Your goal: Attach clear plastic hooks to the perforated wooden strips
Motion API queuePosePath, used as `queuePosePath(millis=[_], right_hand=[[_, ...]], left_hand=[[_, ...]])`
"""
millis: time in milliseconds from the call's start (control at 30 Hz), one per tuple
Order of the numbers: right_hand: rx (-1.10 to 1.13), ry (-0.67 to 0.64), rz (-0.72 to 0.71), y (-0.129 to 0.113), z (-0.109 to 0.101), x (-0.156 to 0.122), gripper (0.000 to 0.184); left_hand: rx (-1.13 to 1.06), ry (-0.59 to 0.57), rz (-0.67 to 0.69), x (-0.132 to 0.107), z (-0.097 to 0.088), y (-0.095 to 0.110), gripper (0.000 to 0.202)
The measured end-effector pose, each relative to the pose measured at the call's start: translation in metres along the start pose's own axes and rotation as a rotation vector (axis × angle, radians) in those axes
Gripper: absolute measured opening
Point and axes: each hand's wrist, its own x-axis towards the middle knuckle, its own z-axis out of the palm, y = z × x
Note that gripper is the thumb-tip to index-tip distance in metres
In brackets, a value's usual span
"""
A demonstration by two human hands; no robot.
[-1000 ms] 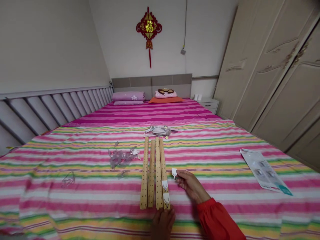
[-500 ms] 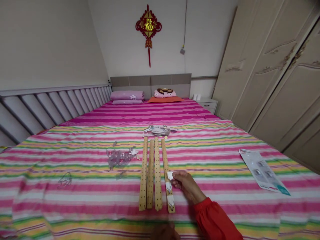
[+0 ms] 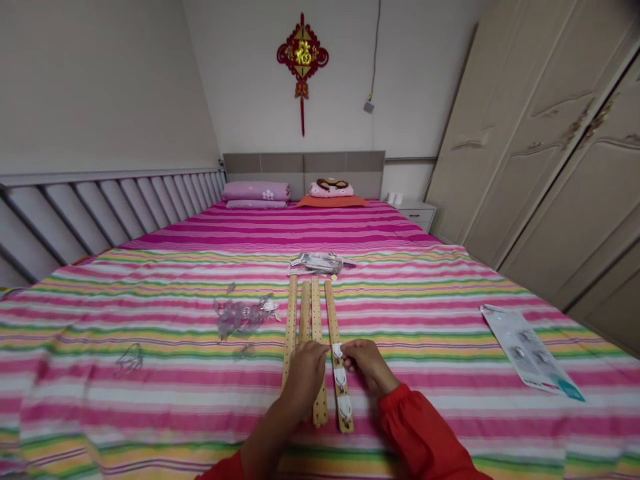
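Several pale wooden strips with rows of small holes lie side by side on the striped sheet. On the rightmost strip sit three white hooks, each a white plate with a metal hook. My right hand pinches the uppermost white hook from the right, against the strip. My left hand comes in over the other strips, its fingers curled and their tips at that hook's left edge. Whether the left fingertips grip anything is hidden. Below are the middle hook and the lowest hook.
Crumpled clear plastic pieces lie left of the strips. A clear packet is beyond their far ends. A blister pack of hooks lies at the right, and a thin tangled loop at the far left.
My left hand has come up from the bottom edge to the strips. The hook in my right hand, tilted before, now lies flatter on the rightmost strip.
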Motion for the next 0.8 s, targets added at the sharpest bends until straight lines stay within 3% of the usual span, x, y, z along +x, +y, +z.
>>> queuePosePath(millis=[333, 800], right_hand=[[-0.041, 0.015, 0.02, 0.0, 0.002, 0.005, 0.018], [-0.013, -0.004, 0.026, 0.009, 0.001, 0.012, 0.021]], left_hand=[[0.215, -0.093, -0.026, 0.002, 0.015, 0.002, 0.044], [0.31, -0.13, 0.021, 0.003, 0.02, 0.008, 0.036]])
